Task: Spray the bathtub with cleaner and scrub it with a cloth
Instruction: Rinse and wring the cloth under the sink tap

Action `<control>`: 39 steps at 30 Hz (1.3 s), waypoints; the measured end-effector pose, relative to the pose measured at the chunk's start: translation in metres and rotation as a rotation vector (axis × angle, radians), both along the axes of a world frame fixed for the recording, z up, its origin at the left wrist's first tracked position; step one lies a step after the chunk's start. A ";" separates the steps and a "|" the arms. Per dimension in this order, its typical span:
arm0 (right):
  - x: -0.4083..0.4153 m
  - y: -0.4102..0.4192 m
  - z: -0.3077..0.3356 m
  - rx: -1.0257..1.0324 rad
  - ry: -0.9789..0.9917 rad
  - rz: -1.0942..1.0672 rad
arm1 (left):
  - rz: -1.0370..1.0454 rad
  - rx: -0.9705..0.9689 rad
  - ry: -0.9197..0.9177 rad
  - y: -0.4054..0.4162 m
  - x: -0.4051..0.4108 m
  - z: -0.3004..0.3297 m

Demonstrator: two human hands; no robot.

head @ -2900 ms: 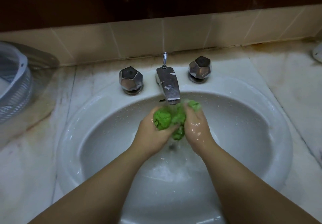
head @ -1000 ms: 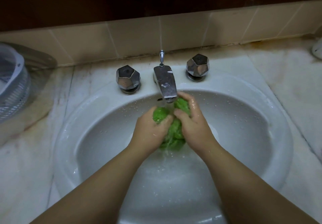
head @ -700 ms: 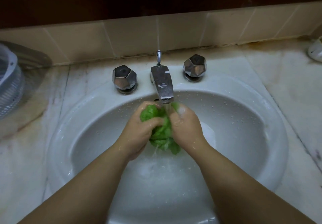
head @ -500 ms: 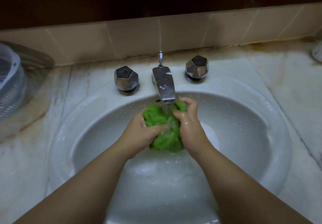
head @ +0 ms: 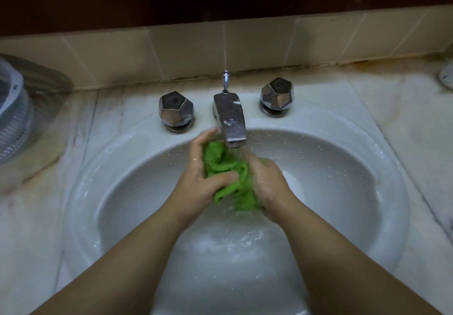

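A wet green cloth (head: pixel 226 170) is bunched between both my hands over the white sink (head: pixel 367 182). My left hand (head: pixel 198 182) grips its left side, thumb across the cloth and fingers reaching up towards the spout. On the right side my right hand (head: pixel 269 187) curls round the cloth. Water runs from the chrome faucet (head: pixel 230 121) onto the cloth and my right hand. No bathtub or spray bottle is in view.
Two faceted chrome knobs (head: pixel 176 111) (head: pixel 277 96) flank the faucet. A white ribbed plastic basket (head: pixel 12 118) sits at the left on the stained marble counter (head: pixel 404 118). A white object (head: pixel 446 75) shows at the right edge. Beige tiles back the counter.
The hands have kept rubbing and turning the cloth under the running water. My left hand's fingers have stretched up beside the spout and my right hand has dropped lower on the cloth.
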State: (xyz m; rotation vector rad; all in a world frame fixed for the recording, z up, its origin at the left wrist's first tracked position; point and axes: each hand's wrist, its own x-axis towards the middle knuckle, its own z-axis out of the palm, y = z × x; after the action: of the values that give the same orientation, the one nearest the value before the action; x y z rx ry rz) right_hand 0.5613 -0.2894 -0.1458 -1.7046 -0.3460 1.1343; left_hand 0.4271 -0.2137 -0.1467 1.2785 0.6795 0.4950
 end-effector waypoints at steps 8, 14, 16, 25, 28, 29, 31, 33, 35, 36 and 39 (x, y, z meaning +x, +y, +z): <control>0.002 -0.005 0.006 0.195 0.393 0.005 | 0.053 0.428 0.401 0.008 0.006 0.002; 0.013 -0.016 0.016 0.078 -0.135 0.186 | 0.026 0.127 0.346 0.009 0.003 0.010; 0.018 -0.013 0.016 -0.044 -0.196 0.059 | 0.016 -0.013 0.213 0.010 -0.003 0.013; 0.023 -0.014 0.023 0.050 -0.082 0.203 | -0.349 0.391 0.468 0.027 -0.015 0.015; 0.025 -0.020 0.035 0.049 -0.268 0.669 | -0.267 0.463 0.460 0.031 -0.007 0.019; 0.026 -0.019 0.035 0.029 -0.457 0.769 | -0.242 0.480 0.483 0.031 -0.005 0.019; 0.026 -0.012 0.035 0.020 -0.770 0.833 | -0.195 0.492 0.489 0.031 -0.003 0.020; 0.031 -0.006 0.033 0.036 -0.876 0.858 | -0.181 0.405 0.397 0.030 -0.004 0.018; 0.038 -0.003 0.035 -0.025 -0.865 0.844 | -0.207 0.292 0.315 0.032 -0.010 0.014; 0.041 -0.004 0.034 -0.045 -0.846 0.844 | -0.241 0.260 0.316 0.034 -0.013 0.013; 0.042 -0.009 0.029 0.000 -0.734 0.816 | -0.320 -0.045 0.302 0.038 -0.012 0.017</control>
State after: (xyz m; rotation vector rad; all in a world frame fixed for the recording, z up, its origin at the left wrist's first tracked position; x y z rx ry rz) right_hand 0.6037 -0.2982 -0.1167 -1.9889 -1.6036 0.9834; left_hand 0.4153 -0.1758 -0.1293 1.4022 0.7140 0.0235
